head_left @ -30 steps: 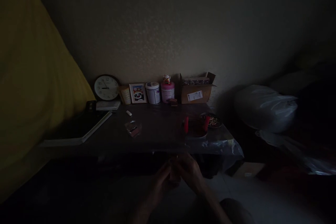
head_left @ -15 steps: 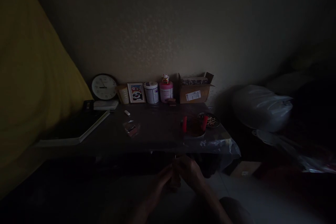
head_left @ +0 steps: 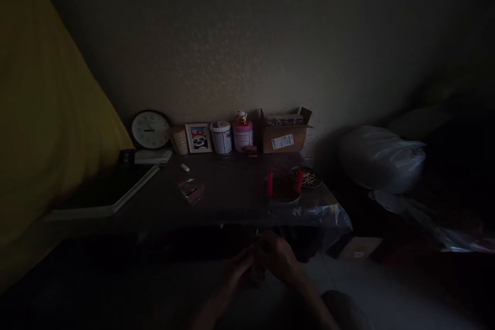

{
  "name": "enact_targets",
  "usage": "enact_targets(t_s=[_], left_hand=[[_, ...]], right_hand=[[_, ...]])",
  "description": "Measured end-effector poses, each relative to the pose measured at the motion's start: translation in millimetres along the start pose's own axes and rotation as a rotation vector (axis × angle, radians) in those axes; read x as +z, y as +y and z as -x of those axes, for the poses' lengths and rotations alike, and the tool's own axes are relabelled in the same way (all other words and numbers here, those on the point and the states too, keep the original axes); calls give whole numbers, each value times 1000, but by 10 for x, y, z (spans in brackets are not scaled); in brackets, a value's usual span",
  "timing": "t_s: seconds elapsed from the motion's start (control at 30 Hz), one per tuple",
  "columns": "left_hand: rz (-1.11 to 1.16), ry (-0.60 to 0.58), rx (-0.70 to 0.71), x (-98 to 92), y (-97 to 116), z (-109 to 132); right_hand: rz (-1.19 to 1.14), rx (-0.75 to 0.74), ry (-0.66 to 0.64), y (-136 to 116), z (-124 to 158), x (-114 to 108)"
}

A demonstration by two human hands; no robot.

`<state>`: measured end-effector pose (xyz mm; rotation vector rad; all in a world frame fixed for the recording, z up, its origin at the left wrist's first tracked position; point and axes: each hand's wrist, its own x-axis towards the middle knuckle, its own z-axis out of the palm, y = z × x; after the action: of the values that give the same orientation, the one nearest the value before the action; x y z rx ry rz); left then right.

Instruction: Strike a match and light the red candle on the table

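Note:
The room is very dark. My left hand [head_left: 237,268] and my right hand [head_left: 278,258] meet below the front edge of a low dark table [head_left: 232,201], fingers curled around a small object [head_left: 257,268] held between them; what it is cannot be made out. Above the hands on the table stand two red candles [head_left: 284,183] on a dish, with a small plate of matchsticks [head_left: 309,179] just right of them. A small reddish packet [head_left: 189,191] lies on the table to the left.
Along the wall stand a round clock [head_left: 150,130], a framed panda picture [head_left: 199,137], a white tub [head_left: 221,137], a pink tub [head_left: 243,135] and an open cardboard box [head_left: 285,134]. A large book [head_left: 104,191] lies left. Yellow fabric [head_left: 42,113] fills the left; a white bag [head_left: 382,157] sits right.
Both hands stayed together and sank slightly lower in the view. The camera drifted a little, so the table's objects shifted slightly left.

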<state>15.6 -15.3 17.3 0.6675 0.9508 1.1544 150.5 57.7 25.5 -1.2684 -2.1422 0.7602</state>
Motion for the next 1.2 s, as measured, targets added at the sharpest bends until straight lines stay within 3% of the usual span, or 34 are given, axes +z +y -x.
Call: enact_targets(t_s=[0.47,0.73,1.0,1.2], left_hand=[[40,-41,19,30,64,52],[119,18,47,-6,43,-34],[129,185,98,-72,128,-42],[205,177,99,-125,81,-97]], right_hand=[[-518,123,45,-75,-65,-83],[-771,195,3,-108,-48,-119],[-914,171,-54,-108,-25,-59],[-753,60,123,-118,-10,-124]])
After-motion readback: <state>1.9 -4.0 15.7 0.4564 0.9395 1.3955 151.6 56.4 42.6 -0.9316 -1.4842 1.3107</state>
